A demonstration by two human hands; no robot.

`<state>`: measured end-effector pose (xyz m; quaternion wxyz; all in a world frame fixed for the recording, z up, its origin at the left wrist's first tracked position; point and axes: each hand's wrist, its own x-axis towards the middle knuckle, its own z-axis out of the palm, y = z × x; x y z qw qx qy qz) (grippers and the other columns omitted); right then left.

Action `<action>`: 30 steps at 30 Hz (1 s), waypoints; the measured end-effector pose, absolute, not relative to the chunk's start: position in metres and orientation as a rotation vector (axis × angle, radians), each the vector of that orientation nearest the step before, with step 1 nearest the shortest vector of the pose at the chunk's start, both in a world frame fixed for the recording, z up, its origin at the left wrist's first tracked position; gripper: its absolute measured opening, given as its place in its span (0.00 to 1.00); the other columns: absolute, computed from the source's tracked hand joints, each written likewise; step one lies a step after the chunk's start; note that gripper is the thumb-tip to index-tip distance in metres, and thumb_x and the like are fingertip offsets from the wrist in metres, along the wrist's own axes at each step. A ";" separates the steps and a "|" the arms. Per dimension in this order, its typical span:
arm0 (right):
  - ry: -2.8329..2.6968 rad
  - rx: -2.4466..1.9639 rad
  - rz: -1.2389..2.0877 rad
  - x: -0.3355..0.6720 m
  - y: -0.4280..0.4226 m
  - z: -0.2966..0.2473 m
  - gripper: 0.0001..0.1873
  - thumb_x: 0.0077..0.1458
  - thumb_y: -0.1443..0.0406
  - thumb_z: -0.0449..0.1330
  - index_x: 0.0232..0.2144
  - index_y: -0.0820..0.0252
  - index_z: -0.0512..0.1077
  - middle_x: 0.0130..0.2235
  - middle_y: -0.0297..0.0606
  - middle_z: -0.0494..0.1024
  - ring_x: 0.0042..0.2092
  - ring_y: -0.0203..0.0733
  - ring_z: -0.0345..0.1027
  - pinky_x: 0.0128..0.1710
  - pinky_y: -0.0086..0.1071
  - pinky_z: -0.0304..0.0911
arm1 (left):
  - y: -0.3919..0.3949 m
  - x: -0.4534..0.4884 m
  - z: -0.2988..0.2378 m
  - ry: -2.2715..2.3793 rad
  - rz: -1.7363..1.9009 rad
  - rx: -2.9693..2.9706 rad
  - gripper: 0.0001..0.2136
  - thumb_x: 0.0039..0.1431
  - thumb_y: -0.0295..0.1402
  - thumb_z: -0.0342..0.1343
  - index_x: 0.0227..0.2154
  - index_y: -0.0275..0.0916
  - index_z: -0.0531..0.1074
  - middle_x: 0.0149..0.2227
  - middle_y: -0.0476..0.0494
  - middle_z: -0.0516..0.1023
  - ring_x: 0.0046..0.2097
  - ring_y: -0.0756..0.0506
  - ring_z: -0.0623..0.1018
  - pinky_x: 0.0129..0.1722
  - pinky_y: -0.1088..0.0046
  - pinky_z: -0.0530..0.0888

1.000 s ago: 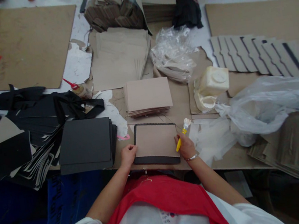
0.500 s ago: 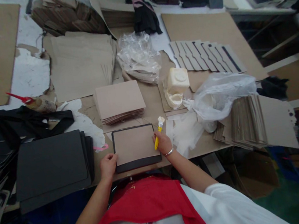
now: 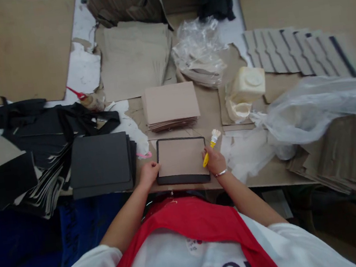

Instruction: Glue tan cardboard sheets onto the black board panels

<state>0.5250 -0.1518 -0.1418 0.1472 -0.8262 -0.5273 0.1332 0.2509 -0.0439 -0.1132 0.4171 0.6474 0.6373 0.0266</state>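
A tan board with a black border (image 3: 181, 157) lies at the table's near edge, right in front of me. My left hand (image 3: 149, 173) rests on its left edge with the fingers curled against it. On the board's right edge sits my right hand (image 3: 214, 161), closed round a yellow-handled brush (image 3: 209, 147) whose white bristles point up and away from me. A stack of tan boards (image 3: 170, 105) lies just behind the bordered board.
Black panels (image 3: 100, 162) are stacked at the left, with black offcuts beyond. A glue bottle with a red nozzle (image 3: 89, 99), a white glue tub (image 3: 248, 90), clear plastic bags (image 3: 310, 110), grey card strips (image 3: 292, 51) and big brown sheets (image 3: 13, 46) cover the table.
The view swung right and then back to the left. Both hands have stayed on the bordered board, and the brush is still in my right hand.
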 end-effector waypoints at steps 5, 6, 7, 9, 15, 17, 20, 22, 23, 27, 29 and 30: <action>-1.564 -2.408 0.314 0.524 -0.150 -0.144 0.15 0.58 0.60 0.49 0.40 0.64 0.69 0.30 0.44 0.72 0.32 0.41 0.65 0.30 0.31 0.54 | -0.036 0.248 -0.110 1.608 0.007 1.664 0.09 0.49 0.36 0.55 0.20 0.36 0.74 0.21 0.47 0.73 0.26 0.48 0.70 0.27 0.74 0.61; -1.569 -2.410 0.306 0.523 -0.150 -0.144 0.15 0.58 0.60 0.49 0.40 0.64 0.69 0.30 0.43 0.72 0.31 0.40 0.65 0.30 0.31 0.54 | -0.036 0.248 -0.109 1.606 -0.002 1.670 0.09 0.49 0.36 0.55 0.21 0.36 0.74 0.22 0.46 0.73 0.26 0.48 0.70 0.27 0.74 0.61; -1.583 -2.408 0.303 0.523 -0.150 -0.144 0.15 0.59 0.60 0.49 0.40 0.65 0.69 0.30 0.43 0.71 0.31 0.40 0.64 0.30 0.31 0.53 | -0.036 0.248 -0.109 1.603 -0.013 1.675 0.09 0.49 0.36 0.55 0.21 0.36 0.74 0.22 0.46 0.73 0.27 0.49 0.70 0.28 0.74 0.61; -1.619 -2.403 0.290 0.523 -0.151 -0.144 0.15 0.59 0.61 0.48 0.40 0.65 0.69 0.29 0.43 0.71 0.31 0.39 0.64 0.31 0.31 0.53 | -0.036 0.248 -0.108 1.602 -0.034 1.681 0.09 0.50 0.36 0.54 0.22 0.36 0.74 0.23 0.46 0.74 0.27 0.49 0.70 0.28 0.74 0.61; -1.687 -2.429 0.184 0.522 -0.150 -0.146 0.11 0.58 0.62 0.50 0.38 0.63 0.68 0.28 0.39 0.69 0.30 0.39 0.61 0.28 0.29 0.49 | -0.036 0.249 -0.110 1.612 -0.117 1.687 0.09 0.51 0.36 0.54 0.25 0.35 0.75 0.24 0.46 0.74 0.27 0.49 0.70 0.29 0.74 0.63; -1.707 -2.439 0.172 0.521 -0.150 -0.145 0.11 0.58 0.62 0.50 0.38 0.64 0.68 0.27 0.39 0.69 0.30 0.38 0.61 0.28 0.29 0.49 | -0.036 0.250 -0.109 1.614 -0.141 1.700 0.09 0.52 0.36 0.53 0.25 0.35 0.74 0.24 0.47 0.74 0.28 0.49 0.71 0.29 0.74 0.64; -1.749 -2.449 0.180 0.520 -0.149 -0.141 0.13 0.59 0.62 0.49 0.38 0.65 0.68 0.27 0.40 0.69 0.29 0.37 0.61 0.28 0.29 0.49 | -0.036 0.251 -0.104 1.604 -0.161 1.745 0.09 0.53 0.35 0.53 0.25 0.36 0.74 0.25 0.46 0.74 0.29 0.48 0.72 0.31 0.74 0.64; -1.756 -2.475 0.183 0.520 -0.148 -0.137 0.13 0.59 0.62 0.48 0.39 0.64 0.68 0.28 0.41 0.70 0.29 0.38 0.61 0.28 0.30 0.49 | -0.036 0.250 -0.099 1.596 -0.173 1.776 0.09 0.53 0.35 0.54 0.23 0.36 0.73 0.25 0.44 0.74 0.30 0.47 0.73 0.32 0.72 0.65; -1.749 -2.494 0.178 0.520 -0.148 -0.134 0.13 0.59 0.61 0.49 0.40 0.64 0.67 0.28 0.41 0.71 0.29 0.38 0.62 0.28 0.30 0.49 | -0.036 0.250 -0.097 1.592 -0.186 1.812 0.10 0.53 0.36 0.54 0.23 0.35 0.72 0.26 0.43 0.74 0.31 0.46 0.73 0.33 0.71 0.66; -1.710 -2.571 0.129 0.525 -0.146 -0.122 0.15 0.57 0.58 0.52 0.42 0.62 0.66 0.30 0.43 0.72 0.30 0.41 0.63 0.28 0.31 0.52 | -0.038 0.255 -0.089 1.543 -0.195 2.225 0.09 0.54 0.36 0.54 0.32 0.35 0.72 0.38 0.36 0.74 0.41 0.41 0.74 0.41 0.66 0.68; -1.740 -2.559 0.099 0.527 -0.145 -0.118 0.16 0.56 0.57 0.53 0.42 0.63 0.66 0.31 0.44 0.73 0.31 0.42 0.63 0.30 0.32 0.54 | -0.042 0.266 -0.088 1.399 -0.106 2.465 0.09 0.56 0.32 0.52 0.39 0.36 0.71 0.45 0.34 0.72 0.48 0.39 0.71 0.47 0.62 0.67; -1.776 -2.530 0.086 0.527 -0.144 -0.117 0.16 0.56 0.58 0.53 0.43 0.63 0.67 0.31 0.45 0.73 0.32 0.43 0.64 0.32 0.33 0.55 | -0.044 0.274 -0.089 1.286 -0.044 2.549 0.11 0.56 0.31 0.50 0.42 0.36 0.70 0.48 0.34 0.71 0.51 0.39 0.70 0.50 0.61 0.65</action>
